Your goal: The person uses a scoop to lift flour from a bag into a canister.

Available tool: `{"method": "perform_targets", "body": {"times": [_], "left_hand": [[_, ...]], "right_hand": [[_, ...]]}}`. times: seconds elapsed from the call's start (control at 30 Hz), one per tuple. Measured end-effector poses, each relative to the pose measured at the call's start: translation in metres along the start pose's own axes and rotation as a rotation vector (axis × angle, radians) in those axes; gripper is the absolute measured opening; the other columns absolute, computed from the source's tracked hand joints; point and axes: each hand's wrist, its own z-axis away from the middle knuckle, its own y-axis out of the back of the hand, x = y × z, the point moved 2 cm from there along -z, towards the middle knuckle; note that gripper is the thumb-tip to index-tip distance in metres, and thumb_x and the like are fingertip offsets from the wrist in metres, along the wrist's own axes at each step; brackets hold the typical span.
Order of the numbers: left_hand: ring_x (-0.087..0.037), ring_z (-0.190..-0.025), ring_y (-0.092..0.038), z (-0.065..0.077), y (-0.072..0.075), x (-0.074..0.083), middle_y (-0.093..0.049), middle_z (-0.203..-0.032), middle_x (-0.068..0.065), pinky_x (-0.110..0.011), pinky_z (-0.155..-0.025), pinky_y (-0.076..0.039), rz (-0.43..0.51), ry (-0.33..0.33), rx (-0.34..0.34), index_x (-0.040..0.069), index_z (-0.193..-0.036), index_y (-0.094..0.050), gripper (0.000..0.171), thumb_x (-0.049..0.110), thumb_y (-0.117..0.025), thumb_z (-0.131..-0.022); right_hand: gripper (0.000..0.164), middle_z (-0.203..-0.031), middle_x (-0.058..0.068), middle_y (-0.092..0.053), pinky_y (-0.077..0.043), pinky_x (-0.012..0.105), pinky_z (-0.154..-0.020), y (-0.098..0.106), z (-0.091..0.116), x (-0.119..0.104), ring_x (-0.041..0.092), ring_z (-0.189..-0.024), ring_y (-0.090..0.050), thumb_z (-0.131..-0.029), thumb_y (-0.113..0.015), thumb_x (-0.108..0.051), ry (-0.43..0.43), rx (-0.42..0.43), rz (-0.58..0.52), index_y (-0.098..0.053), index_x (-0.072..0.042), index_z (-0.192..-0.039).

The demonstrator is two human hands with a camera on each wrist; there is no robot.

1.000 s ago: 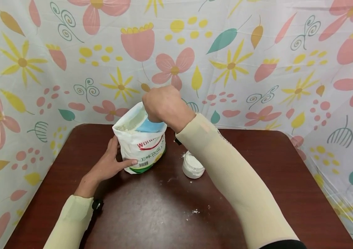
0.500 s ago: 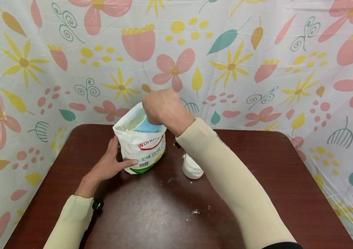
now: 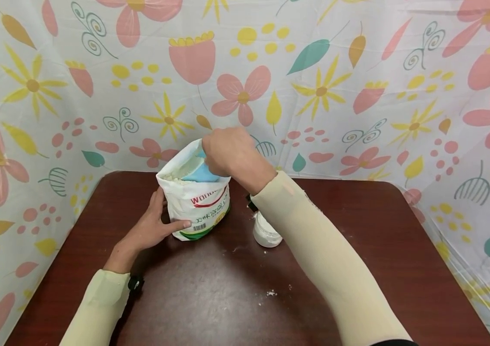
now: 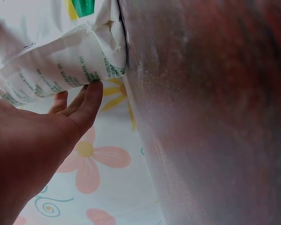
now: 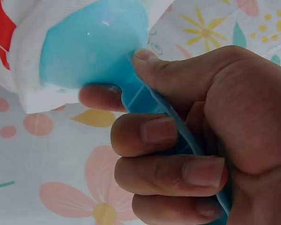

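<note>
A white bag of flour (image 3: 176,199) stands open-mouthed on the brown table. My left hand (image 3: 152,228) holds its left side, thumb across the printed front and fingers around the side. In the left wrist view, the fingertips (image 4: 94,86) press on the bag's pale side panel (image 4: 61,70). My right hand (image 3: 232,154) is above the bag's right rim, gripping a blue scoop (image 3: 203,174) whose bowl reaches into the bag. In the right wrist view, fingers wrap the scoop's handle and the thumb lies along it near the bowl (image 5: 93,47); the bowl's front end is hidden in the bag.
A small clear jar (image 3: 266,233) with white powder in it stands right of the bag, partly covered by the right sleeve (image 3: 314,240). Spilled white powder (image 3: 272,293) dots the table (image 3: 210,307). A flowered curtain (image 3: 336,129) hangs close behind.
My right hand has shifted slightly down and to the right, with the scoop still inside the bag's mouth. The left hand, bag and jar stay nearly where they were.
</note>
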Motion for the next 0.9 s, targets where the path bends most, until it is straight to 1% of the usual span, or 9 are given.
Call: {"method": "perform_targets", "body": {"times": [0.1,0.27,0.3,0.4,0.5,0.57,0.7,0.8,0.9], "left_hand": [[-0.031,-0.152,-0.02,0.0,0.001,0.001,-0.018,-0.163,-0.008,-0.071,-0.117,-0.028,-0.001,0.001,0.004,0.046,-0.166,0.002,0.12,0.035,-0.089,-0.088],[-0.03,-0.15,-0.023,0.001,0.002,0.001,-0.019,-0.162,-0.008,-0.07,-0.116,-0.03,0.004,0.0,0.002,0.048,-0.165,0.001,0.119,0.036,-0.089,-0.088],[-0.03,-0.15,-0.023,0.001,0.001,0.001,-0.02,-0.162,-0.008,-0.07,-0.116,-0.03,0.003,-0.001,0.0,0.048,-0.165,0.001,0.119,0.036,-0.089,-0.088],[-0.03,-0.15,-0.024,0.0,0.0,0.002,-0.02,-0.161,-0.008,-0.07,-0.115,-0.031,-0.001,-0.009,-0.005,0.047,-0.166,0.002,0.12,0.036,-0.089,-0.088],[-0.031,-0.15,-0.024,0.001,0.001,0.002,-0.02,-0.161,-0.009,-0.07,-0.115,-0.031,-0.001,-0.012,-0.004,0.047,-0.166,0.001,0.12,0.036,-0.09,-0.088],[-0.031,-0.149,-0.025,0.001,0.001,0.003,-0.02,-0.16,-0.009,-0.07,-0.115,-0.032,0.005,-0.011,-0.005,0.048,-0.165,0.001,0.121,0.037,-0.09,-0.087],[-0.031,-0.148,-0.03,0.001,0.001,0.003,-0.019,-0.161,-0.008,-0.067,-0.114,-0.035,0.021,-0.008,-0.008,0.05,-0.165,0.002,0.121,0.036,-0.09,-0.087],[-0.032,-0.147,-0.033,0.001,0.0,0.003,-0.017,-0.161,-0.009,-0.067,-0.114,-0.036,0.026,-0.005,-0.01,0.05,-0.165,0.004,0.122,0.035,-0.09,-0.088],[-0.034,-0.146,-0.035,0.001,0.001,0.003,-0.017,-0.162,-0.01,-0.068,-0.114,-0.036,0.023,0.001,-0.009,0.05,-0.165,0.006,0.123,0.035,-0.089,-0.089]], "right_hand": [[0.017,-0.083,0.002,-0.063,-0.049,0.036,-0.058,-0.002,0.001,0.001,0.024,-0.074,-0.062,-0.102,-0.059,-0.025,0.005,0.019,-0.004,-0.069,-0.015,-0.091],[0.025,-0.088,0.002,-0.065,-0.053,0.038,-0.06,-0.008,0.003,0.005,0.024,-0.076,-0.065,-0.104,-0.064,-0.036,0.019,0.032,0.004,-0.073,-0.014,-0.111],[0.026,-0.088,0.002,-0.066,-0.054,0.038,-0.06,-0.009,0.004,0.007,0.024,-0.075,-0.065,-0.104,-0.065,-0.037,0.019,0.032,0.001,-0.073,-0.015,-0.113],[0.026,-0.096,0.001,-0.068,-0.055,0.041,-0.06,-0.013,0.006,0.011,0.025,-0.074,-0.064,-0.105,-0.063,-0.038,0.031,0.031,0.001,-0.075,-0.016,-0.111],[0.026,-0.108,0.001,-0.07,-0.057,0.043,-0.063,-0.016,0.007,0.014,0.025,-0.077,-0.065,-0.105,-0.063,-0.038,0.063,0.036,-0.002,-0.079,-0.017,-0.107],[0.027,-0.118,0.0,-0.07,-0.058,0.045,-0.067,-0.017,0.007,0.017,0.026,-0.08,-0.066,-0.105,-0.063,-0.038,0.085,0.032,0.001,-0.079,-0.017,-0.111],[0.027,-0.119,0.002,-0.07,-0.06,0.047,-0.071,-0.014,0.007,0.02,0.026,-0.085,-0.068,-0.106,-0.063,-0.037,0.111,0.003,0.007,-0.079,-0.015,-0.106],[0.028,-0.119,0.004,-0.07,-0.059,0.047,-0.072,-0.012,0.005,0.021,0.026,-0.087,-0.068,-0.106,-0.061,-0.037,0.121,-0.014,0.007,-0.078,-0.014,-0.105],[0.027,-0.109,0.005,-0.071,-0.058,0.047,-0.071,-0.009,0.004,0.022,0.026,-0.085,-0.067,-0.106,-0.062,-0.036,0.114,-0.029,-0.021,-0.077,-0.014,-0.103]]}}
